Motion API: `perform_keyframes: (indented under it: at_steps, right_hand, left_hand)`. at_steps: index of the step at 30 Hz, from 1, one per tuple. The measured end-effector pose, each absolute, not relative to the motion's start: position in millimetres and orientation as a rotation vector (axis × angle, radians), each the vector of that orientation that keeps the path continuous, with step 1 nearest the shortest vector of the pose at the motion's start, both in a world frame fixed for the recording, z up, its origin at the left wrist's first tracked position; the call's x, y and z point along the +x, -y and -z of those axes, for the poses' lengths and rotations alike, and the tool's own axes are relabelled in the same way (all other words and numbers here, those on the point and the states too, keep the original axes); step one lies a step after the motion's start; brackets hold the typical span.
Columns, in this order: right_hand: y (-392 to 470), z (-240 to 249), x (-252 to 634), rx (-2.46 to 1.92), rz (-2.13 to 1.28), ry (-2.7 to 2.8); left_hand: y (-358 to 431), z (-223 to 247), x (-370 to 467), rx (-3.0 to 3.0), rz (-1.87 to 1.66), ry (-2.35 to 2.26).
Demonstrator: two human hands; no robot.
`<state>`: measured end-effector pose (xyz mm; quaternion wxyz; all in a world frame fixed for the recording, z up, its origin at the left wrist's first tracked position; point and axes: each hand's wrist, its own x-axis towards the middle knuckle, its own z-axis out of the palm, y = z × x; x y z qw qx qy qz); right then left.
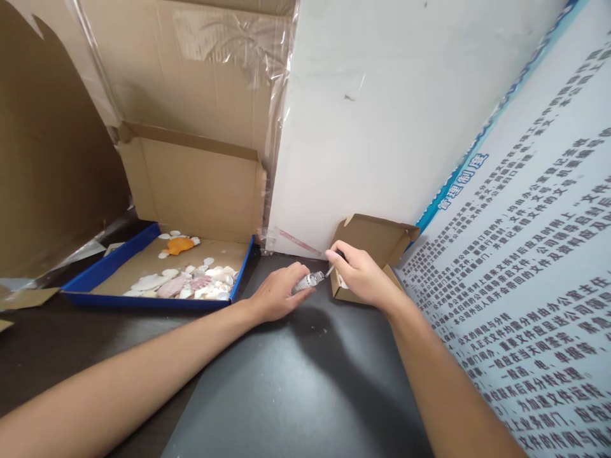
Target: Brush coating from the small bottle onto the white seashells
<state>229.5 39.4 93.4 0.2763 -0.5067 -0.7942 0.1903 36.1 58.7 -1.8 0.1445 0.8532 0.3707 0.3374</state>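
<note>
My left hand (282, 291) is closed round a small clear ribbed bottle (309, 282), tilted with its mouth toward the right. Close to that mouth, my right hand (356, 270) pinches a dark-topped piece with a thin pale stem (330, 270), its tip just off the bottle. Both hands are above the far part of the dark grey mat (267, 388). Behind and below my right hand stands a small open cardboard box (377, 235), partly hidden by the hand, with something white inside.
At the left, a blue-edged cardboard box (147, 304) lies open, holding white and pinkish shells (191, 283) and an orange shell (180, 245). Cardboard and a white panel (367, 127) rise behind. A printed board (534, 254) stands along the right.
</note>
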Motion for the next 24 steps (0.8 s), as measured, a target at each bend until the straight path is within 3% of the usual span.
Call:
perform_keyframes:
  at_steps: [24]
  right_hand:
    - [-34.7,-94.7,221.6,-1.294,-0.532,2.144]
  left_hand:
    - [-59.0,2.9,36.0,2.301,-1.021,-1.104]
